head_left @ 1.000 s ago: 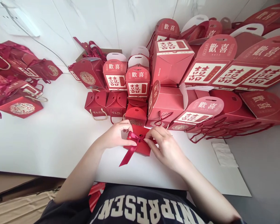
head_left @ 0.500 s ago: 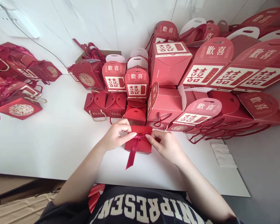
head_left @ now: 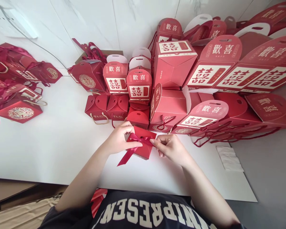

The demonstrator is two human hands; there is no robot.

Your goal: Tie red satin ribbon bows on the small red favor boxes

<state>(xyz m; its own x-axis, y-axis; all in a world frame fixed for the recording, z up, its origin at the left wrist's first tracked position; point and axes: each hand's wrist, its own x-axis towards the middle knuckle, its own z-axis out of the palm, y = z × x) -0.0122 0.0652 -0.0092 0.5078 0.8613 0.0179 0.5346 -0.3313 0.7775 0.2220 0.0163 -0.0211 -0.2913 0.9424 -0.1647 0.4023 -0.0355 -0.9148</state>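
Note:
A small red gift box sits on the white table in front of me, turned slightly askew. Across its top runs a dark pink satin ribbon, knotted in the middle, with a loop on the left and a long tail hanging toward the lower left. My left hand grips the box's left side, its thumb lying over the ribbon near the knot. On the right, my right hand pinches the ribbon's other part between thumb and forefinger at the box's edge. The fingertips partly hide what they grip.
Close behind stand rows of stacked red boxes with handles and cords, reaching far to the right. More ribboned boxes lie at the left. A white tissue packet lies near the right table edge. A cable hangs along the tiled wall.
The box has turned a little and its ribbon tail has swung left. A ribbon loop now shows left of the knot. My right hand has drawn slightly right with its ribbon part.

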